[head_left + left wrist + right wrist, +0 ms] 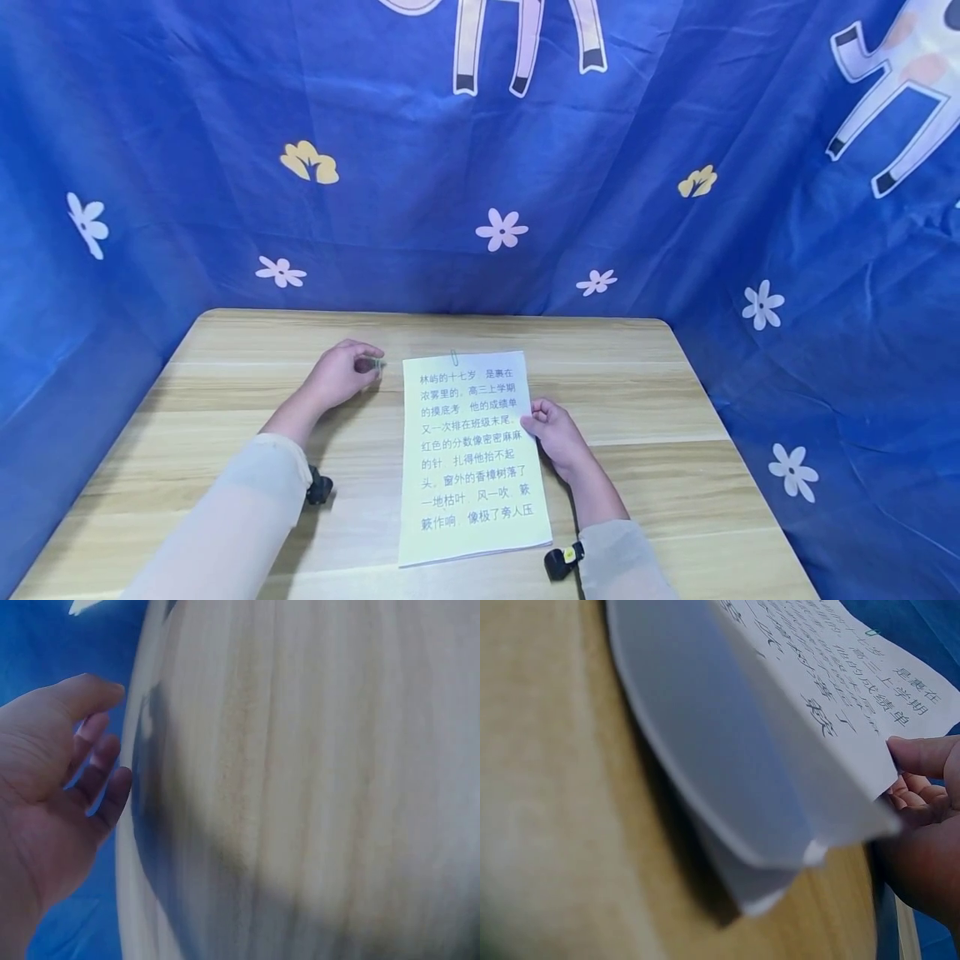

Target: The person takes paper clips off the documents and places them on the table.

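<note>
A small stack of white paper sheets (468, 458) printed with large Chinese characters lies in the middle of the table. Clipped over its top edge is a green paper clip (453, 357). My right hand (557, 433) pinches the right edge of the sheets, thumb on the printed face. From the right wrist, the near corners of the sheets (705, 735) stand lifted and fanned apart. To the left of the stack's top, my left hand (345, 377) pinches another small green paper clip (375, 362) at its fingertips. In the left wrist view that clip is hidden.
The wood-grain table (645, 467) has rounded far corners. Blue cloth (405, 183) with printed flowers and animal legs hangs behind it and at both sides. A black wrist camera (318, 485) sits at the left sleeve, another camera (558, 563) at the right.
</note>
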The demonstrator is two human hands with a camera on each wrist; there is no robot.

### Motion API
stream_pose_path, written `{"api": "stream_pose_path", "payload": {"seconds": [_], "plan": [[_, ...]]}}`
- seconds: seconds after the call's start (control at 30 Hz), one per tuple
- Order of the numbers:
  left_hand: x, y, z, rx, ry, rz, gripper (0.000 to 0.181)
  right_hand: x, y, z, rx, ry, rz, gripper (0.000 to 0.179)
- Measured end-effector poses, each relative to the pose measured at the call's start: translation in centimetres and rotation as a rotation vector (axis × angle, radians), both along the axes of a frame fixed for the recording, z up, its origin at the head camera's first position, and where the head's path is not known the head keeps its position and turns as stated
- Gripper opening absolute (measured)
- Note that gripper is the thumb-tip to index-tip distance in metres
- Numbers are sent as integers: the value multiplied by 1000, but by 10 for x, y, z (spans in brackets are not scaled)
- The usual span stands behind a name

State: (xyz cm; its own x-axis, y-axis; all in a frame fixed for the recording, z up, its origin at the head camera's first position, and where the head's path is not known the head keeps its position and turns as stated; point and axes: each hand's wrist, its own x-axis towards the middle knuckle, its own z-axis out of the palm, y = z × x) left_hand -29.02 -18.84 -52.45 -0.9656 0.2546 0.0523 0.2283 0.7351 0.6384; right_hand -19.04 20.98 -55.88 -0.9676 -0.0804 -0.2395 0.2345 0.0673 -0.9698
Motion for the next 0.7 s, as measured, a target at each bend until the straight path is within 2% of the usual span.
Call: {"api": "stream_pose_path", "payload": {"seconds": [0.43,0.7], "plan": [[-10,-9,-11,-13,-66,-11,35,1,-1,1,28,-10,-3,20],[-13,-10,-12,7,-89,-5,39,-1,0,2,22,-12,-11,20]]}}
